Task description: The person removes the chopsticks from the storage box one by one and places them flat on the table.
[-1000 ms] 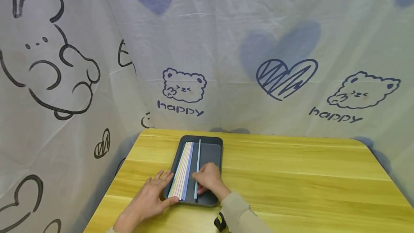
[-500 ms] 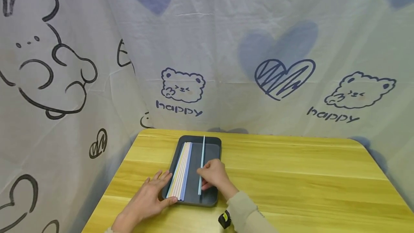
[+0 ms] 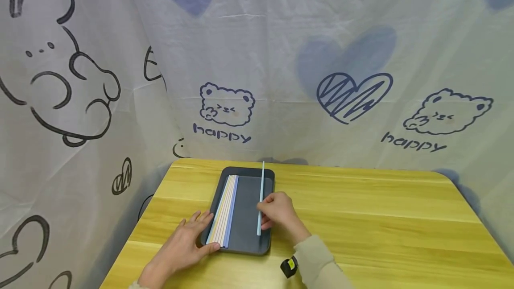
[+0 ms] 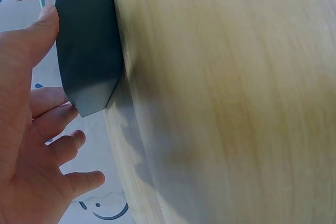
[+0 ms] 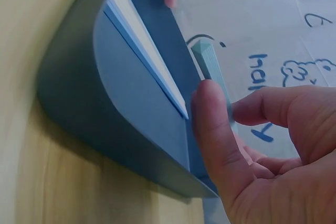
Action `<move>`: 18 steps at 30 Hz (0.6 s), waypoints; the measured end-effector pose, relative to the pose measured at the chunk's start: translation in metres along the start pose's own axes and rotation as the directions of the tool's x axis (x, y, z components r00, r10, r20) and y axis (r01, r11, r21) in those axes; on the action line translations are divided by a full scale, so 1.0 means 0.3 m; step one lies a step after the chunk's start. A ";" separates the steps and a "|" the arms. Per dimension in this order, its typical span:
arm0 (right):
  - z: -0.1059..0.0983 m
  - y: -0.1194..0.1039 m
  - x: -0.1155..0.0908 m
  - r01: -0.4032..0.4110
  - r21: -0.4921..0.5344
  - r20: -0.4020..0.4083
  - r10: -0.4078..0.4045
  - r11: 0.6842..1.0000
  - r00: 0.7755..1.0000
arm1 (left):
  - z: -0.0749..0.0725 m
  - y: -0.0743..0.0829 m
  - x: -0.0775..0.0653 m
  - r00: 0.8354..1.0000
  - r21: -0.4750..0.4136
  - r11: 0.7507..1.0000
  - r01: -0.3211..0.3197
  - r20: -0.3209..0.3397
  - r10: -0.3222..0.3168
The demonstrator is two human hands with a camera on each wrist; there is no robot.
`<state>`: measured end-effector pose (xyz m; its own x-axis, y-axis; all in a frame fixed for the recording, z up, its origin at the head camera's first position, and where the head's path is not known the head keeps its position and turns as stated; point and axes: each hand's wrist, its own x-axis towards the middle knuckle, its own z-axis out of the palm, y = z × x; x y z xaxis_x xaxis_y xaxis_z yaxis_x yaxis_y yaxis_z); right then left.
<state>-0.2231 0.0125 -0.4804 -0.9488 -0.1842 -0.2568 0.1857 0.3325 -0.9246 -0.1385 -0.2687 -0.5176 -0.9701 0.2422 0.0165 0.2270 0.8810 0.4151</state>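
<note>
In the head view, my right hand [image 3: 281,212] pinches a light blue chopstick [image 3: 262,182] between thumb and fingers. The chopstick is raised over the right side of a dark grey tray [image 3: 246,211], its far tip reaching past the back rim. The right wrist view shows the squared thick end of this chopstick [image 5: 203,51] sticking out past the thumb. Several chopsticks [image 3: 225,213] in blue, white, pink and yellow lie side by side along the tray's left part. My left hand [image 3: 182,242] rests against the tray's left edge, fingers spread and thumb at the near left corner.
The tray stands on a yellow wood-grain table [image 3: 361,217]. A pale curtain [image 3: 281,57] printed with hearts and bears hangs behind and to the left. A black device [image 3: 289,266] with a yellow mark sits by the right cuff.
My right hand has lifted the light blue chopstick from the middle of the tray and carried it right and farther back. The left hand has stayed at the tray's left edge.
</note>
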 end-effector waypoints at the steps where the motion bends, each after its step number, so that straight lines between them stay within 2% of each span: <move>1: -0.007 0.002 0.001 -0.005 0.002 0.002 0.005 1.000 1.000 | -0.001 -0.001 0.001 1.000 -0.002 1.000 0.001 0.000 -0.001; 6: -0.042 0.011 0.000 -0.029 0.026 0.008 0.029 0.999 1.000 | -0.001 0.000 0.001 1.000 -0.003 1.000 0.002 0.002 -0.002; 18: -0.085 0.039 -0.012 -0.039 0.084 -0.038 0.042 0.996 0.998 | -0.003 0.001 -0.002 1.000 0.002 1.000 -0.014 -0.004 0.014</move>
<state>-0.2240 0.0407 -0.4832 -0.9492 -0.1345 -0.2846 0.2433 0.2602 -0.9344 -0.1379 -0.2690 -0.5168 -0.9671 0.2531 0.0264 0.2411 0.8781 0.4132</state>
